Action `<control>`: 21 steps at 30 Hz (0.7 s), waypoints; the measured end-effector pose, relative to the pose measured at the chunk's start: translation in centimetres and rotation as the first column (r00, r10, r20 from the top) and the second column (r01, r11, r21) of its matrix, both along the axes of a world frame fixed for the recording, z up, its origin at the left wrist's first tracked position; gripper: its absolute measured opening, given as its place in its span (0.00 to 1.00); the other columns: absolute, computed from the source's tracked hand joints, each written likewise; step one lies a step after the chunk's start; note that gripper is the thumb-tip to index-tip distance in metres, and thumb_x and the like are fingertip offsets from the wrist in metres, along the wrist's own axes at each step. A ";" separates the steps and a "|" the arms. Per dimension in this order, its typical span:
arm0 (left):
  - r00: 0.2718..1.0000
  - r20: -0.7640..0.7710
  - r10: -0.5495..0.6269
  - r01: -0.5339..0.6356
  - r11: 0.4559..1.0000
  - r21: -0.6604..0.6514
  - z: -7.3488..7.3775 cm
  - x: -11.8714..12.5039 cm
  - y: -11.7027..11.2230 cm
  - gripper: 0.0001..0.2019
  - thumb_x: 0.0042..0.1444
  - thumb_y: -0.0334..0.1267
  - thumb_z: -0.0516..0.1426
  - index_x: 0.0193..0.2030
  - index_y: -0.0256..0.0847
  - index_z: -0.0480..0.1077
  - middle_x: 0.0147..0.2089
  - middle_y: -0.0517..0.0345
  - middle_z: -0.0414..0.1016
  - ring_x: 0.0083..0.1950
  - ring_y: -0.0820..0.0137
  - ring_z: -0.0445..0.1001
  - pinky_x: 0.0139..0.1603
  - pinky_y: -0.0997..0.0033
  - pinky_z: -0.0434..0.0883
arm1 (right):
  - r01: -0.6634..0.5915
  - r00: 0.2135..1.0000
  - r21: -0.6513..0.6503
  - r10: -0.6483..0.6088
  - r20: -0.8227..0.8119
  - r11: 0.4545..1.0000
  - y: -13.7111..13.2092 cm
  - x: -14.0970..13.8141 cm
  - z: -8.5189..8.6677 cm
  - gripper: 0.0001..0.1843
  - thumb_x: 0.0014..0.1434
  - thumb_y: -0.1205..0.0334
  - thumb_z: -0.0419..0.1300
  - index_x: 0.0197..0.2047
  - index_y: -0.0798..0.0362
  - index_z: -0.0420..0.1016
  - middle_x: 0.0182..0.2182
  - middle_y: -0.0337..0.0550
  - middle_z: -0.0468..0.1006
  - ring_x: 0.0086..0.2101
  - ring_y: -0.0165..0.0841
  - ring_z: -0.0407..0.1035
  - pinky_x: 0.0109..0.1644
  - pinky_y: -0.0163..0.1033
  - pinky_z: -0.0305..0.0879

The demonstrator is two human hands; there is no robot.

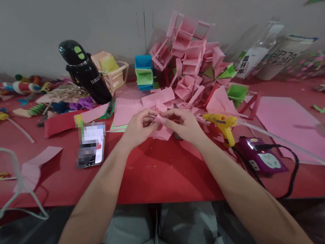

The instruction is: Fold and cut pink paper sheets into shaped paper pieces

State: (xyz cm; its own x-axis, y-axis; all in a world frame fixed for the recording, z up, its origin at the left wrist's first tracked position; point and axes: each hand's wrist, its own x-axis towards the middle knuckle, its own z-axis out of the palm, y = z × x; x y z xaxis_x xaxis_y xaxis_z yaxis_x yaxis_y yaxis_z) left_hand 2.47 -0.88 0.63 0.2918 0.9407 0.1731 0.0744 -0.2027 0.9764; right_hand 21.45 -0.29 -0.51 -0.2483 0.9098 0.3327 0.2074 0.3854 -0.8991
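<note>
My left hand [140, 126] and my right hand [182, 122] meet over the middle of the red table, fingertips pinched together. Between them they grip a small piece of pink paper [158, 118], whose exact folds are mostly covered by the fingers. Just below and behind the hands lie more pink paper pieces [163, 133]. A pile of folded pink paper chairs [192, 54] rises behind my right hand. To the right of that hand lies a yellow hot glue gun [221, 123], with a clear glue stick sticking out of its back.
A phone [98, 143] lies left of my left arm, beside a white cable [16, 166]. A black thermos [85, 72] stands at the back left. On the right are a purple power socket [260, 156] with a black cord and large pink sheets [297, 124]. A green utility knife [110, 108] lies near the thermos.
</note>
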 end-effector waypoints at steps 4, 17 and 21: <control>1.000 -0.019 0.008 -0.007 0.999 0.051 0.2 0.3 -0.4 0.11 0.56 0.35 0.64 0.47 0.39 0.76 0.37 0.54 0.81 0.37 0.67 0.80 0.42 0.67 0.76 | 0.012 1.000 0.008 -0.012 -0.024 1.000 -0.1 0.0 0.3 0.12 0.59 0.50 0.67 0.34 0.51 0.79 0.31 0.41 0.81 0.32 0.32 0.73 0.37 0.39 0.70; 0.997 -0.057 0.051 -0.039 0.982 0.184 0.5 0.3 -1.0 0.14 0.60 0.39 0.63 0.52 0.42 0.79 0.49 0.51 0.83 0.48 0.62 0.81 0.53 0.62 0.77 | -0.022 0.977 -0.132 -0.006 -0.214 0.991 -0.1 0.3 0.6 0.12 0.57 0.51 0.69 0.34 0.51 0.79 0.27 0.40 0.80 0.30 0.31 0.73 0.37 0.38 0.69; 0.996 -0.074 0.041 -0.024 0.976 0.215 0.6 0.1 -1.0 0.14 0.60 0.39 0.63 0.52 0.44 0.80 0.55 0.52 0.81 0.57 0.58 0.78 0.59 0.60 0.75 | -0.016 0.963 -0.178 -0.033 -0.267 0.984 0.0 0.2 0.7 0.12 0.56 0.52 0.69 0.34 0.52 0.79 0.25 0.39 0.80 0.27 0.30 0.72 0.34 0.38 0.67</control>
